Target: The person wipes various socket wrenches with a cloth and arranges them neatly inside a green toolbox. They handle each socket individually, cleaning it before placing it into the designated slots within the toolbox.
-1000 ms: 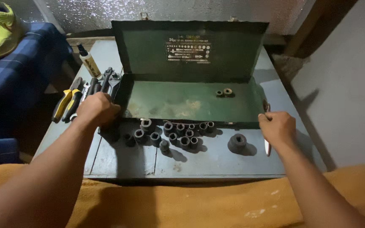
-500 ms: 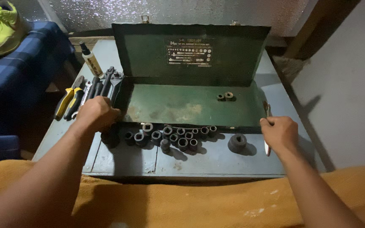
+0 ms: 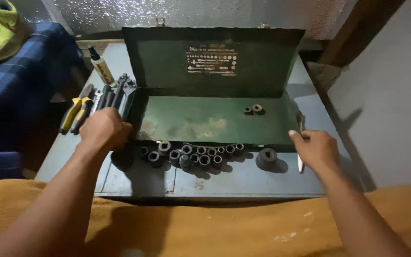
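From the head view, an open green toolbox is seen on a grey table. Its front left corner is gripped by the closed left hand. At its right end, a metal tool is clasped in the right hand. Sockets are lined along its front.

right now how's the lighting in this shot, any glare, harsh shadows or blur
Head view: dim overall, lit from the front left; the right hand throws a long shadow onto the grey wall. The big socket and the left hand cast dark shadows on the table. The foil backdrop sparkles with small glare. Edges bend slightly from the wide lens; the small sockets look soft.
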